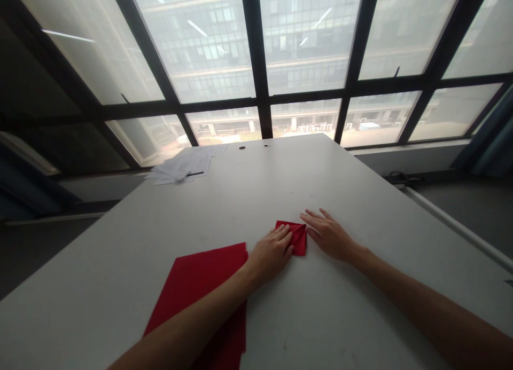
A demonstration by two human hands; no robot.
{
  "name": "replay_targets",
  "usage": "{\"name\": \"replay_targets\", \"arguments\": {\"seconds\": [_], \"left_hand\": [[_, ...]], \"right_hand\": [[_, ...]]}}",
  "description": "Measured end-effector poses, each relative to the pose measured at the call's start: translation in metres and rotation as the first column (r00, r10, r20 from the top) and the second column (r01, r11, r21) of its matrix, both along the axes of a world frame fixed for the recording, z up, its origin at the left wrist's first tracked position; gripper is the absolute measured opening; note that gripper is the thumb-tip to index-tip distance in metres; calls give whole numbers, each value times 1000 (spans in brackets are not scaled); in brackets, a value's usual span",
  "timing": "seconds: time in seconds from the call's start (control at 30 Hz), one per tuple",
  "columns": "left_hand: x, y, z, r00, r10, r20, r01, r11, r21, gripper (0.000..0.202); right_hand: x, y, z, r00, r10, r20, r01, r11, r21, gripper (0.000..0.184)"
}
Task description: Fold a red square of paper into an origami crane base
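A small folded piece of red paper [297,235] lies on the white table [280,178] between my two hands. My left hand [272,252] rests flat on the folded paper's left part, fingers stretched out and together. My right hand [328,235] lies flat on the table just right of the folded paper, fingers spread, its thumb side touching the paper's right edge. A larger sheet of red paper [200,295] lies flat under my left forearm, nearer to me.
A loose stack of white papers [182,167] sits at the table's far left corner. Two small dark holes [254,146] mark the far edge. Large windows with dark frames stand beyond the table. A floor strip runs along the right side.
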State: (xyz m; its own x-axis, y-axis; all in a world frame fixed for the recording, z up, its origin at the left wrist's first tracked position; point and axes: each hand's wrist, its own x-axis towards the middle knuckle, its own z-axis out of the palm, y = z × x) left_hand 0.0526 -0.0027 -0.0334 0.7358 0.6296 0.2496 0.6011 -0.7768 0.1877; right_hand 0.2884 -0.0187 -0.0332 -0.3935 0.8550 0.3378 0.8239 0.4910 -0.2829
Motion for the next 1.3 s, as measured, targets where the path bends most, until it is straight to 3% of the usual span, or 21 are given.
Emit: {"name": "replay_targets", "arguments": {"seconds": [0.07,0.23,0.37,0.67,0.87,1.07,1.3], "left_hand": [[0,-1,2,1000,-3,-2,3,1000,7,42],[0,-1,0,1000,4,4,-4,1000,25,44],[1,-1,-1,1000,13,-8,-13,1000,15,43],[2,-3,2,1000,0,-2,0,1000,18,41],[2,-2,-6,1000,6,-20,-5,1000,25,47],[-4,-4,-4,990,31,-134,-33,999,-16,64],[-7,0,-1,984,17,-178,-21,1000,-20,73]], "right_hand": [[0,0,-2,997,-81,-1,81,997,2,47],[-9,-10,-1,992,-11,125,24,994,-103,56],[-13,-17,-2,978,-66,196,81,995,-66,55],[-12,-13,-4,967,-222,123,226,974,-17,56],[-18,-17,-4,989,87,121,-71,989,-127,62],[-18,-20,-4,989,91,115,-71,983,-167,67],[-14,-14,-9,990,56,126,-38,989,-142,53]]}}
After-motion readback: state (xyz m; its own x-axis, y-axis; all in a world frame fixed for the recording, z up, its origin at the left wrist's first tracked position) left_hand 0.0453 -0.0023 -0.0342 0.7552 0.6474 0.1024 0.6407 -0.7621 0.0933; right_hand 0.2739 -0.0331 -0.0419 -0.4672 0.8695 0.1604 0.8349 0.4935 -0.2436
